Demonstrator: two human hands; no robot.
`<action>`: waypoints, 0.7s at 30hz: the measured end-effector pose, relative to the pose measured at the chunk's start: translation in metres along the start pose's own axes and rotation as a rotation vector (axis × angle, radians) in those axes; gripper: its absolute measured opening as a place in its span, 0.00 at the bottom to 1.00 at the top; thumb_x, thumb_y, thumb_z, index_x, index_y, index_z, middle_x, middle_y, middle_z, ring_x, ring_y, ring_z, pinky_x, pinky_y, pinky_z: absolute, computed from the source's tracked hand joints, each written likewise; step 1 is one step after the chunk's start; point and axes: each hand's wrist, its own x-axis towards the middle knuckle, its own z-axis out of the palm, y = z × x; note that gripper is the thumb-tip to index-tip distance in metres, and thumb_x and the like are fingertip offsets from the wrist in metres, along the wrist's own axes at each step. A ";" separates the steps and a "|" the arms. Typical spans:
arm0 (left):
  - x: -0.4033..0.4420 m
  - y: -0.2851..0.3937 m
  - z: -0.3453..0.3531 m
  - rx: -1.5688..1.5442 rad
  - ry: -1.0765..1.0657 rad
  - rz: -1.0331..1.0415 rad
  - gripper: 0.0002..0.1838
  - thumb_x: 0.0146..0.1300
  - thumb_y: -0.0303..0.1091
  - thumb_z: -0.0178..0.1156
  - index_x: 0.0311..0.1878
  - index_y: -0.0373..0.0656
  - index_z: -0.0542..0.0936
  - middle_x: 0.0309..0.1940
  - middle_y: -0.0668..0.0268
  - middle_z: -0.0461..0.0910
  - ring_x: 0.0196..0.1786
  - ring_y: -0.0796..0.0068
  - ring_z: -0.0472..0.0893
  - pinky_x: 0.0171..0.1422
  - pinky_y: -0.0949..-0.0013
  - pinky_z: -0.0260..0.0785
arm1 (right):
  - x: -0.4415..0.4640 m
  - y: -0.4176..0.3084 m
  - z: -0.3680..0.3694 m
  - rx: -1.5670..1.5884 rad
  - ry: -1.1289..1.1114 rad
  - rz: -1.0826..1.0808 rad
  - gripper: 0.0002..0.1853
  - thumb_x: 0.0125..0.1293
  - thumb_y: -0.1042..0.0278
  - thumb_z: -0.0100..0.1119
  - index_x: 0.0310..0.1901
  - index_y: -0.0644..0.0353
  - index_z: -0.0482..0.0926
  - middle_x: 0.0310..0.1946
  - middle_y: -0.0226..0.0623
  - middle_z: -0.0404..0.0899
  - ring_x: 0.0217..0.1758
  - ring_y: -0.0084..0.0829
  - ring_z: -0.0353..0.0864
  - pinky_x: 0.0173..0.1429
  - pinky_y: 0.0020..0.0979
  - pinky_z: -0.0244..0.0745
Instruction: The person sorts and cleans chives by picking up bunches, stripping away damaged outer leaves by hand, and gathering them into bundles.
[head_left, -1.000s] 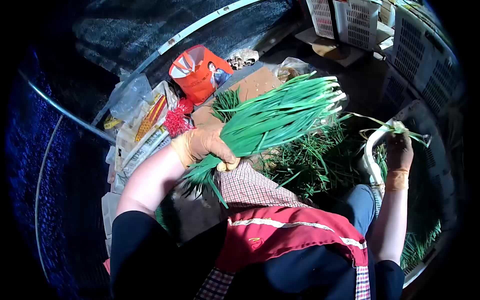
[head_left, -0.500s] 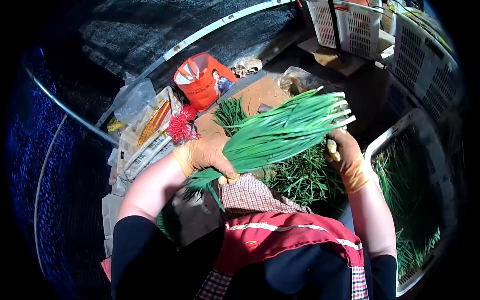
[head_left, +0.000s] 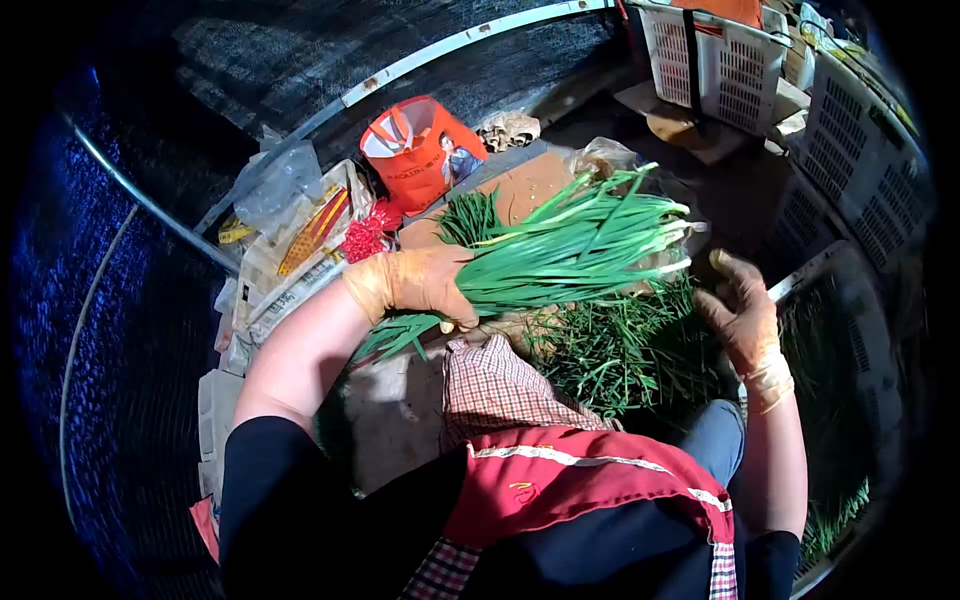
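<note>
Gripping the green bunch (head_left: 570, 250) snugly, uncrushed, seems wise: left hand (head_left: 425, 280) wrapped round it, right hand (head_left: 742, 318) spread, empty, near white ends (head_left: 665, 270) past the right edge of the board (head_left: 530, 185).

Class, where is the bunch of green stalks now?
In the head view, the bunch of green stalks is above and right of centre, gripped by the left hand, its pale ends pointing right, clear of the open right hand.
</note>
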 end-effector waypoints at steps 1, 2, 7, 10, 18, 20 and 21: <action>-0.003 0.002 0.000 0.000 0.007 -0.004 0.29 0.45 0.29 0.64 0.55 0.39 0.71 0.38 0.63 0.78 0.40 0.72 0.77 0.47 0.69 0.70 | 0.013 -0.022 0.004 0.116 0.066 -0.059 0.31 0.47 0.74 0.69 0.56 0.62 0.71 0.57 0.42 0.68 0.58 0.35 0.70 0.62 0.31 0.66; -0.004 0.006 0.001 0.016 0.018 -0.082 0.29 0.46 0.29 0.64 0.55 0.39 0.71 0.38 0.62 0.78 0.40 0.72 0.77 0.47 0.69 0.70 | 0.021 -0.029 0.009 0.011 0.077 -0.152 0.32 0.46 0.75 0.69 0.56 0.60 0.71 0.57 0.42 0.68 0.59 0.37 0.70 0.64 0.31 0.64; -0.009 0.032 -0.006 0.189 -0.004 -0.186 0.21 0.51 0.31 0.60 0.51 0.38 0.73 0.34 0.61 0.79 0.33 0.76 0.77 0.39 0.71 0.70 | 0.039 0.006 0.035 -0.298 -0.107 -0.270 0.31 0.40 0.70 0.70 0.52 0.55 0.74 0.55 0.45 0.70 0.60 0.44 0.68 0.62 0.36 0.65; -0.006 0.004 -0.004 0.394 0.143 0.011 0.14 0.56 0.37 0.58 0.45 0.42 0.75 0.30 0.61 0.78 0.32 0.72 0.77 0.37 0.69 0.70 | 0.024 0.049 0.029 -0.329 -0.272 -0.130 0.22 0.42 0.67 0.69 0.43 0.56 0.78 0.38 0.40 0.79 0.42 0.42 0.78 0.49 0.36 0.72; -0.003 0.013 0.001 0.427 0.081 0.076 0.21 0.53 0.39 0.60 0.52 0.48 0.73 0.37 0.55 0.79 0.40 0.53 0.79 0.43 0.61 0.71 | -0.006 -0.005 0.006 0.022 -0.101 -0.159 0.18 0.49 0.77 0.61 0.45 0.62 0.74 0.44 0.40 0.75 0.49 0.34 0.75 0.56 0.31 0.67; -0.002 0.018 0.002 0.456 0.076 0.049 0.21 0.54 0.38 0.60 0.52 0.48 0.73 0.37 0.55 0.80 0.40 0.53 0.79 0.43 0.61 0.71 | -0.011 -0.016 0.018 -0.081 -0.175 -0.366 0.23 0.47 0.72 0.65 0.48 0.59 0.76 0.48 0.44 0.74 0.53 0.41 0.72 0.59 0.37 0.65; -0.001 0.020 0.003 0.396 0.062 0.038 0.22 0.54 0.39 0.60 0.53 0.48 0.72 0.37 0.55 0.80 0.40 0.53 0.79 0.43 0.60 0.71 | -0.012 -0.021 0.022 -0.085 -0.224 -0.425 0.24 0.46 0.69 0.67 0.49 0.57 0.76 0.49 0.45 0.74 0.55 0.44 0.70 0.60 0.40 0.63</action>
